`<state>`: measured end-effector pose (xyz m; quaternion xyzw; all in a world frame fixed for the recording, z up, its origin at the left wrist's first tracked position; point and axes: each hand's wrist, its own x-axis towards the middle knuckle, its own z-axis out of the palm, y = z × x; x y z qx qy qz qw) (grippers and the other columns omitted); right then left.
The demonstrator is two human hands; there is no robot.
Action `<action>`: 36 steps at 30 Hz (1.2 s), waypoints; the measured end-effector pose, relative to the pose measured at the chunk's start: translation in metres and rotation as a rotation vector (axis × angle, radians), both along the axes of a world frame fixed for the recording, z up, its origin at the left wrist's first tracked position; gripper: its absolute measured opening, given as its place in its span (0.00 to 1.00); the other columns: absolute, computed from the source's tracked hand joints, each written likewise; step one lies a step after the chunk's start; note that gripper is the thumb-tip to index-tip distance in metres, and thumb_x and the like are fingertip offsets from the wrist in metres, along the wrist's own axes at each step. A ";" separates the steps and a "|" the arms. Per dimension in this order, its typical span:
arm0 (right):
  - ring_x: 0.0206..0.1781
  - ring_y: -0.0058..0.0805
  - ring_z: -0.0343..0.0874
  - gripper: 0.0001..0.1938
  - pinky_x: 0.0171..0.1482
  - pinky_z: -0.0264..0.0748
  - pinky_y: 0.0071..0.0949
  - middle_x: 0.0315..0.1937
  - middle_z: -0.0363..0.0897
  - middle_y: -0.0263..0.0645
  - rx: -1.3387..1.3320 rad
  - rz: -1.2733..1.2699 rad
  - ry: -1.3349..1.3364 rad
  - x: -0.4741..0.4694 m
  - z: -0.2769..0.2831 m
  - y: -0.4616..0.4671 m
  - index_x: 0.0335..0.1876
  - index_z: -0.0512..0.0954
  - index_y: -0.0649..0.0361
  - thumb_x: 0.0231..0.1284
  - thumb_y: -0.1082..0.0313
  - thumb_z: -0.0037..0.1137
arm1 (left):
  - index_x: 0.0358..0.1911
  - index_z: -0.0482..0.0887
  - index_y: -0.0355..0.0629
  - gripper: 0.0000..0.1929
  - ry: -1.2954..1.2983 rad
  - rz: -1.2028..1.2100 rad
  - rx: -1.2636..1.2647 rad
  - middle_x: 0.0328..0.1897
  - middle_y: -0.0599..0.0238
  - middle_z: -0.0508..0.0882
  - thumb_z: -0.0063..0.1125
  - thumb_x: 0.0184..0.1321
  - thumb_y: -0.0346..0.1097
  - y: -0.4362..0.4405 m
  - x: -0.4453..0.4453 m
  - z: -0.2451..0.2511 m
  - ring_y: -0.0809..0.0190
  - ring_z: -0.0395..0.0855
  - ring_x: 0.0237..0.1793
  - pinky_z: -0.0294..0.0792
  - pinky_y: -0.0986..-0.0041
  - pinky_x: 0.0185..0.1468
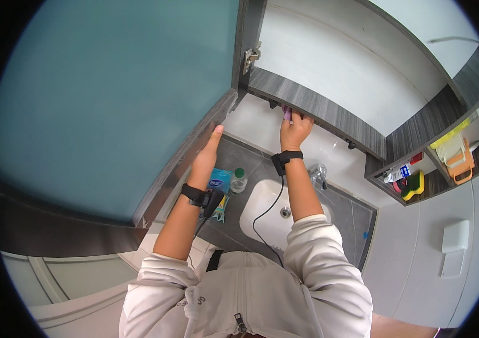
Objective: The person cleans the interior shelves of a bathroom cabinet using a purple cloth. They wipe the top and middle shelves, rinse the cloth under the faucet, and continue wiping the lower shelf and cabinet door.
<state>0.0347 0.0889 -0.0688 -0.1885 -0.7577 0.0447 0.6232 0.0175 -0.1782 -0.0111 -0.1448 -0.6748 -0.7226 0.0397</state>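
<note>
A wall cabinet stands with its blue-panelled door swung out at left. My left hand is against the door's lower edge, thumb pointing up; its other fingers are hidden. Under the front edge of the cabinet's bottom board, my right hand holds a purple cloth. The board partly hides those fingertips and the cloth. Inside the cabinet, the white back panel shows, and a metal hinge joins door and frame. Black wrist straps with cabled devices sit on both my forearms.
Below lie a white basin, a chrome faucet and a grey countertop. A blue wipes packet and a green-capped bottle stand there. Right shelves hold a yellow-green sponge, a tube and an orange-handled item.
</note>
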 end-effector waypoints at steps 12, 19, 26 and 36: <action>0.49 0.56 0.76 0.11 0.55 0.73 0.49 0.43 0.81 0.49 -0.006 0.050 -0.134 -0.014 0.004 -0.007 0.44 0.88 0.51 0.53 0.68 0.67 | 0.53 0.86 0.36 0.23 0.026 0.027 -0.043 0.54 0.62 0.86 0.70 0.64 0.47 -0.001 -0.002 -0.002 0.60 0.81 0.54 0.70 0.68 0.61; 0.49 0.55 0.77 0.15 0.55 0.73 0.48 0.41 0.83 0.50 -0.089 0.175 -0.333 0.000 0.014 -0.005 0.45 0.89 0.49 0.51 0.72 0.64 | 0.53 0.86 0.35 0.22 0.009 0.012 0.031 0.54 0.62 0.86 0.70 0.64 0.47 0.001 -0.002 -0.006 0.60 0.80 0.54 0.70 0.68 0.61; 0.47 0.54 0.79 0.14 0.55 0.73 0.48 0.37 0.84 0.51 -0.007 0.238 -0.220 0.002 0.021 -0.010 0.46 0.88 0.52 0.52 0.70 0.62 | 0.61 0.80 0.32 0.34 -0.061 -0.077 0.018 0.64 0.54 0.82 0.67 0.64 0.57 -0.002 -0.002 -0.003 0.55 0.77 0.64 0.64 0.69 0.70; 0.46 0.55 0.80 0.14 0.59 0.72 0.43 0.39 0.85 0.54 -0.219 0.339 -0.211 -0.003 0.017 -0.010 0.47 0.87 0.59 0.57 0.70 0.59 | 0.54 0.86 0.34 0.23 -0.082 -0.015 0.081 0.56 0.60 0.86 0.70 0.64 0.46 0.002 0.002 0.001 0.60 0.81 0.56 0.70 0.69 0.63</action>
